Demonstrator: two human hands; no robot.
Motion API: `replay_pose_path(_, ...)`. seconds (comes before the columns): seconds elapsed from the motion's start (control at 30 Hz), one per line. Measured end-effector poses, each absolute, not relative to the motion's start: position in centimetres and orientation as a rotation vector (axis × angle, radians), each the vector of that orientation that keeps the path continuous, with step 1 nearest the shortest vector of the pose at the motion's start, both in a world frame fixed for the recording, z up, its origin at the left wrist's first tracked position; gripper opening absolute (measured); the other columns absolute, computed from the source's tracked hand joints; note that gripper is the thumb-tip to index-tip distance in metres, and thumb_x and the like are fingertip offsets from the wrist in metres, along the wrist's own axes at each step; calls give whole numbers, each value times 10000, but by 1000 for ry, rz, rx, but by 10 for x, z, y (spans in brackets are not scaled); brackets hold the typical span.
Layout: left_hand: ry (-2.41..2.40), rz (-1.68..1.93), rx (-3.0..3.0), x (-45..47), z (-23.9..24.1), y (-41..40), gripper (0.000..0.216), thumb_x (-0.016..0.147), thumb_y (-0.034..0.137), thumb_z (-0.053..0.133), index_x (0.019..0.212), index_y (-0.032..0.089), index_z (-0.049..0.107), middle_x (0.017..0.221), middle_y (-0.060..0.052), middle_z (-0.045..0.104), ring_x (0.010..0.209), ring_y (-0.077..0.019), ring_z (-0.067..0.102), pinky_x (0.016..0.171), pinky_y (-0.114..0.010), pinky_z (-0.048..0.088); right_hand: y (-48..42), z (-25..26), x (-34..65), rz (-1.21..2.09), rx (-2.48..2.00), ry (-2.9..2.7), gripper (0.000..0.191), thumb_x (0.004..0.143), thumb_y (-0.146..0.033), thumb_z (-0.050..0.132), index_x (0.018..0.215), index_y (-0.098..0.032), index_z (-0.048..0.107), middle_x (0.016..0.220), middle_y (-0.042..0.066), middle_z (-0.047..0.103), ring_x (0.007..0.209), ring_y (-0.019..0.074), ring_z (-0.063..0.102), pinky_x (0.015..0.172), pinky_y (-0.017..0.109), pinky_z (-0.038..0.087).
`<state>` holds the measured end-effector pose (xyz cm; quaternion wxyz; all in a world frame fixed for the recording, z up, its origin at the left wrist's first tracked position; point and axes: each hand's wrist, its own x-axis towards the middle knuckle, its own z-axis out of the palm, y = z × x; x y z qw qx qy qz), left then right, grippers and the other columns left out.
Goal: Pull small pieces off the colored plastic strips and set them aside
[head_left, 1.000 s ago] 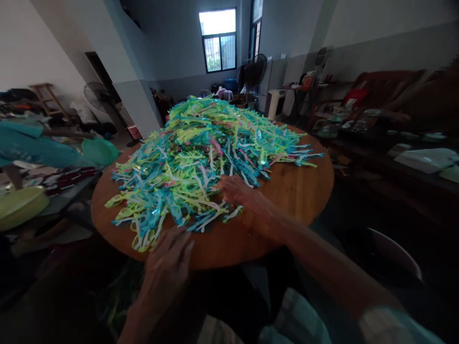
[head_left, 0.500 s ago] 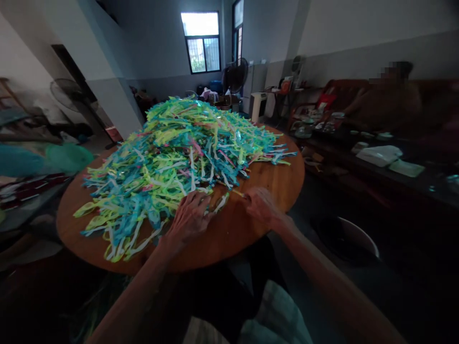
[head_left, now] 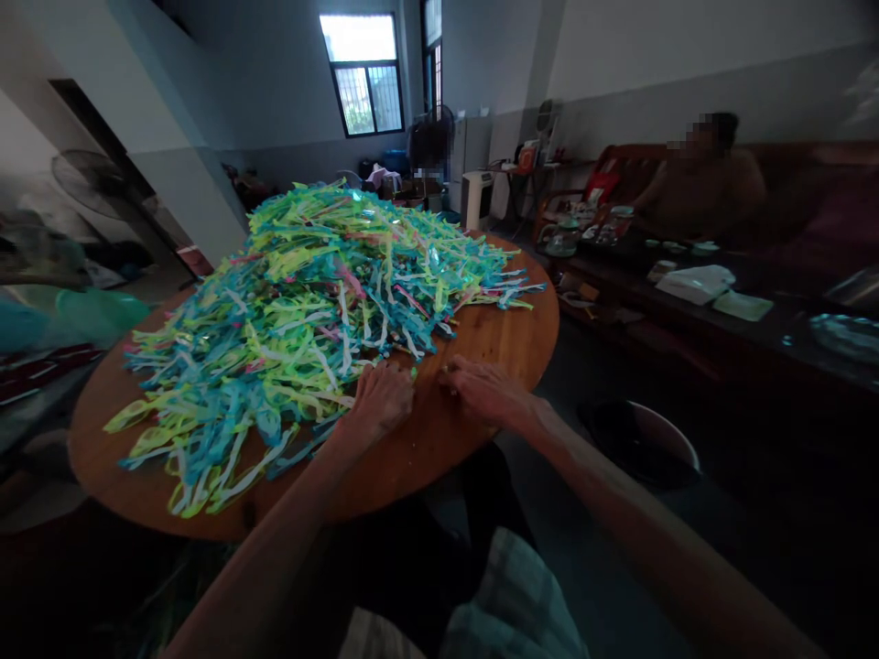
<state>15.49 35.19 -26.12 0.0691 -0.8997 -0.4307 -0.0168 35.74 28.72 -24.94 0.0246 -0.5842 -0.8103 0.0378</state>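
Note:
A big heap of thin plastic strips [head_left: 316, 293] in blue, green, yellow and white, with a few pink ones, covers most of a round wooden table [head_left: 481, 339]. My left hand [head_left: 381, 400] rests at the heap's near edge with its fingers curled down onto the strips. My right hand [head_left: 481, 389] lies just to the right of it on the bare wood, fingers pinched together and pointing at the left hand. A small pale strip sits between the two hands; what each hand grips is too small to make out.
A dark round bin with a pale rim [head_left: 638, 439] stands on the floor right of the table. A person [head_left: 707, 183] sits on a sofa behind a long low table [head_left: 693, 293] with dishes and boxes. A fan [head_left: 82, 183] and clutter stand at left.
My left hand came up from the table's near edge to the heap beside my right hand. My right hand drew back out of the strips onto bare wood. The view swung right.

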Motion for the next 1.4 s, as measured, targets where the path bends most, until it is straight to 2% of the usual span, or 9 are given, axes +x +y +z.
replay_pose_path(0.2,-1248,-24,-2827,155,-266,351,123,859,177,520,933,169,618,911,-93,648,886,-252,613,777,-356,448,277,-249,355,-29,-1762,-2509,147,869,-148,558,886,-138,703,1098,143,618,1046,259,553,791,322,406)
replay_pose_path(0.37,-1389,-75,-2818,155,-264,352,126,890,258,534,962,175,597,878,-82,662,788,-221,628,684,-316,430,269,-259,348,68,-1714,-2476,174,909,-152,529,972,-117,687,989,128,654,958,236,578,877,335,401)
replay_pose_path(0.5,-1534,-141,-2742,154,-262,357,106,910,221,495,923,173,589,823,-78,642,740,-216,626,649,-311,413,259,-272,345,136,-1730,-2322,217,963,-184,481,1061,-134,668,989,117,665,921,223,603,793,316,401)
replay_pose_path(0.63,-1491,-260,-2742,143,-249,344,214,945,237,440,1070,175,603,872,-83,665,847,-243,647,755,-348,471,244,-282,351,226,-1665,-2083,289,988,-203,462,1209,-159,643,1029,112,677,908,213,624,774,306,417)
replay_pose_path(0.73,-1047,-390,-2916,125,-241,325,339,882,127,445,1172,180,612,1074,-99,677,1070,-258,618,923,-390,493,233,-287,356,367,-1507,-1894,262,978,-211,489,1159,-146,668,1018,109,693,916,209,639,805,312,450)
replay_pose_path(0.9,-506,-205,-3108,103,-245,305,386,870,157,552,1248,222,595,1380,-85,575,1343,-280,460,1144,-472,377,219,-287,357,719,-1321,-1609,247,941,-284,571,1124,-173,695,843,42,704,726,161,622,658,263,464)
replay_pose_path(1.0,-516,-105,-3059,108,-253,304,296,937,168,516,1213,232,602,1280,-78,623,1225,-251,533,1040,-425,437,212,-286,353,967,-1295,-1474,236,940,-335,575,1052,-180,713,655,-14,604,577,121,531,535,226,393)
replay_pose_path(1.1,-534,-52,-2924,121,-258,303,264,968,167,478,1197,218,600,1117,-87,650,1068,-255,560,898,-412,441,205,-288,350,1097,-1249,-1376,240,934,-379,589,982,-177,707,690,-12,597,562,104,496,502,217,358)
replay_pose_path(1.4,-373,116,-2888,157,-255,297,229,949,126,480,1134,143,613,1020,-91,633,884,-237,542,771,-385,407,186,-300,344,909,-1357,-1224,368,933,-405,606,1165,-136,702,744,14,620,574,103,474,500,215,349)
